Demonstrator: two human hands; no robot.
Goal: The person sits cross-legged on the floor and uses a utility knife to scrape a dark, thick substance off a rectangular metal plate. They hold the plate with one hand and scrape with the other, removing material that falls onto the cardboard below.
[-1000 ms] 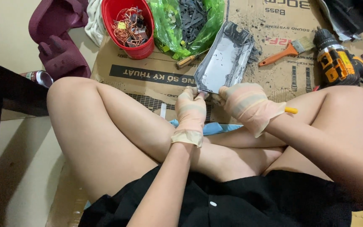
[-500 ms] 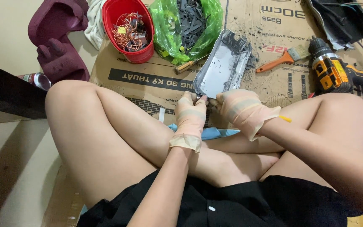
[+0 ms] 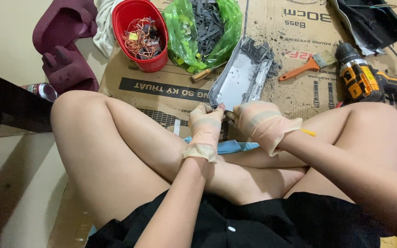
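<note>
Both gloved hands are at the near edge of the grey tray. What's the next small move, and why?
Probably keep pinching and pull that edge apart. Left hand and right hand meet at the near corner of the tray, fingertips closed on it; what sits between them is hidden.

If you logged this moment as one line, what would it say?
left hand: gloved, on near edge of grey metal tray | right hand: gloved, same edge | nearby: red bucket, paintbrush, cordless drill

Even indoor light, bright and sharp overall (soft shadows below the legs), slight stretching toward the edges.
</note>
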